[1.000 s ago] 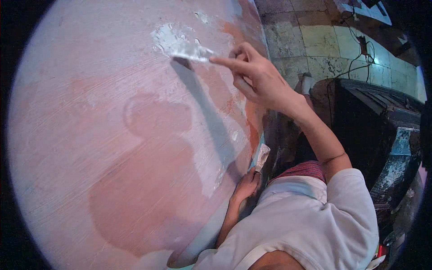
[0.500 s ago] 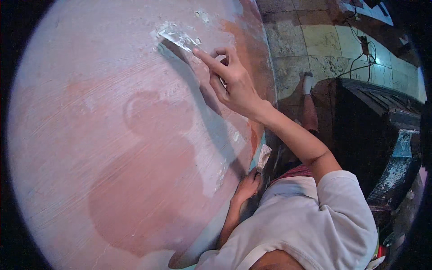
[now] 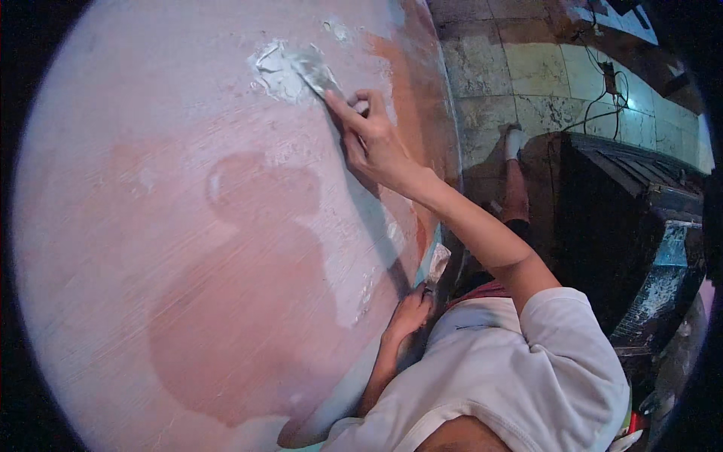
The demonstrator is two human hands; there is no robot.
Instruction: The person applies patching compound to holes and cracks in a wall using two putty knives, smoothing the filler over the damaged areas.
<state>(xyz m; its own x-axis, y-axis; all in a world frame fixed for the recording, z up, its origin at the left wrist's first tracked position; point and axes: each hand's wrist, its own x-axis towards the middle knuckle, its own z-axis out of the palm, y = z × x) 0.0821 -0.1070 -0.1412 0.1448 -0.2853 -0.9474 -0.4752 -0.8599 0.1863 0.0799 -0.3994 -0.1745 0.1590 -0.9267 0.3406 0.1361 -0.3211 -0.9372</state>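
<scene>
My right hand (image 3: 376,143) reaches up to the pink wall (image 3: 113,248), its fingers closed on a putty knife (image 3: 315,71). The knife's wide blade lies against the wall at the right side of a wet white putty patch (image 3: 280,74). The patch is uneven and ridged. Lower down, close to my body, my left hand (image 3: 411,310) is closed around the handle of a second putty knife (image 3: 438,264), whose blade carries whitish putty. Most of that handle is hidden in my fingers.
A smaller putty dab (image 3: 336,30) sits above right of the patch. An orange-brown strip (image 3: 410,90) runs along the wall's right side. On the right, a large dark cabinet-like object (image 3: 602,233) stands on the tiled floor (image 3: 482,75). Dark cables (image 3: 607,90) lie beyond it.
My right hand and its knife have moved slightly down and to the left, and the blade has turned. A larger white putty patch now shows where the blade was. My left hand barely shifted.
</scene>
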